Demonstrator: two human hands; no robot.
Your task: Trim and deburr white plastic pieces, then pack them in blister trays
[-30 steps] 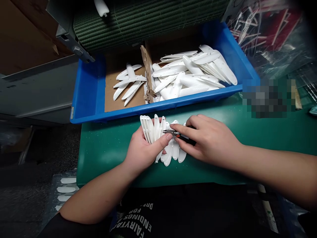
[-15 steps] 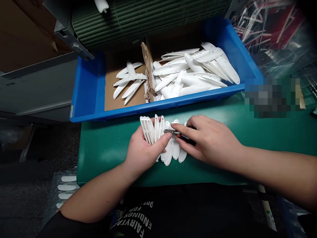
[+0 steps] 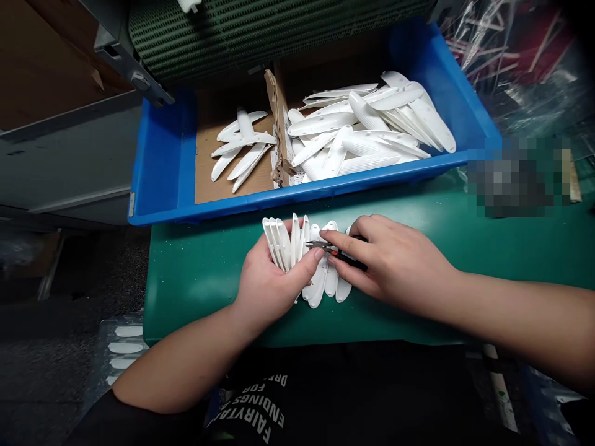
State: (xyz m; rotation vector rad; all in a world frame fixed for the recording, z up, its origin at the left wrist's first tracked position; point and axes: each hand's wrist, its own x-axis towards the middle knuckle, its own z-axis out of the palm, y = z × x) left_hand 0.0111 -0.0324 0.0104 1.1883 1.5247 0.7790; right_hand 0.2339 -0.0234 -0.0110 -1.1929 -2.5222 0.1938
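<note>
Several long white plastic pieces [image 3: 281,241] stand fanned out in my left hand [image 3: 274,272], which is closed around them with the thumb across the front. My right hand [image 3: 393,257] is wrapped round black-handled nippers [image 3: 346,256]. Their metal jaws point left and meet the edge of the piece nearest my left thumb; whether the blades touch it I cannot tell. More white pieces [image 3: 318,285] lie side by side on the green table under the nippers, partly covered by my right fingers.
Behind my hands a blue bin [image 3: 260,203] holds loose white pieces on both sides of a cardboard divider [image 3: 277,124]. A green ridged belt [image 3: 279,37] is beyond it. Clear plastic bags [image 3: 525,68] lie at the right; a tray of white pieces [image 3: 124,347] sits low left.
The view has shifted slightly. Both hands, the fanned pieces and the nippers keep nearly the same places relative to each other.
</note>
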